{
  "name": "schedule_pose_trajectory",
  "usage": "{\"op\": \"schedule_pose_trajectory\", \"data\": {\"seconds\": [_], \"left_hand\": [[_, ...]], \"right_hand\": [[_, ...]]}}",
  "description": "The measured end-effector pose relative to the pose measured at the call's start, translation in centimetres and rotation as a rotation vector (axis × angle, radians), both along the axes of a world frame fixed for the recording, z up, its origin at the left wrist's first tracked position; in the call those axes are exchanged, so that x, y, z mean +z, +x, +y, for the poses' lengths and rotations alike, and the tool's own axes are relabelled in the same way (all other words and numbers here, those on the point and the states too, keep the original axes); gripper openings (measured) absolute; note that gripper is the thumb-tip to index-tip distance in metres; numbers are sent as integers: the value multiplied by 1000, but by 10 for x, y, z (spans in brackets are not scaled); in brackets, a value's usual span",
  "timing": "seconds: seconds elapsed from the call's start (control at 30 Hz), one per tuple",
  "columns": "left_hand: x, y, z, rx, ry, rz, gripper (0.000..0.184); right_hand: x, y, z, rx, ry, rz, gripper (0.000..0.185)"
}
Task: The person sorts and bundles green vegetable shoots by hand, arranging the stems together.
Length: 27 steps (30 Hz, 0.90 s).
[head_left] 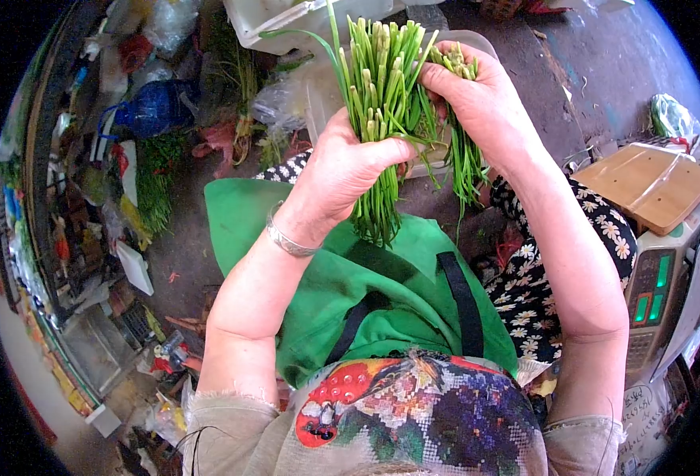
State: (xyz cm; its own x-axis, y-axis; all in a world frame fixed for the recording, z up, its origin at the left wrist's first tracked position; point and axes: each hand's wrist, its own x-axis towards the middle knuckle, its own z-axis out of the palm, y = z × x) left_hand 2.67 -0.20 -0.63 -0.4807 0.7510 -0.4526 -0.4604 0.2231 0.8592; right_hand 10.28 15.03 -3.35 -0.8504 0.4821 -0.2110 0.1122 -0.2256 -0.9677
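My left hand (336,170) is closed around the middle of a thick bunch of green chives (383,67). Their pale cut ends point up and away from me, and the thin leaves hang down over my green apron (243,218). Just to the right, my right hand (489,103) grips a smaller bunch of chives (465,166) near its cut ends, with the leaves dangling below. The two bunches hang side by side, close together. Some of the right fingers are hidden behind the stalks. A translucent plastic tub (318,95) sits beneath both hands, partly covered by them.
A white plastic crate (275,25) stands at the top. On the right is a scale (644,293) with lit green digits and a wooden board (651,186) at its far end. Blue plastic (155,107), feathery greens (159,186) and mixed clutter line the left side.
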Motion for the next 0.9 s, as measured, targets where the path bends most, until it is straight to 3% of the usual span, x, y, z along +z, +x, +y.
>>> {"op": "schedule_pose_trajectory", "data": {"seconds": [0.9], "left_hand": [[2,0,-4,-17,-29,-15,37]], "right_hand": [[0,0,-4,0,39,-31,22]]}}
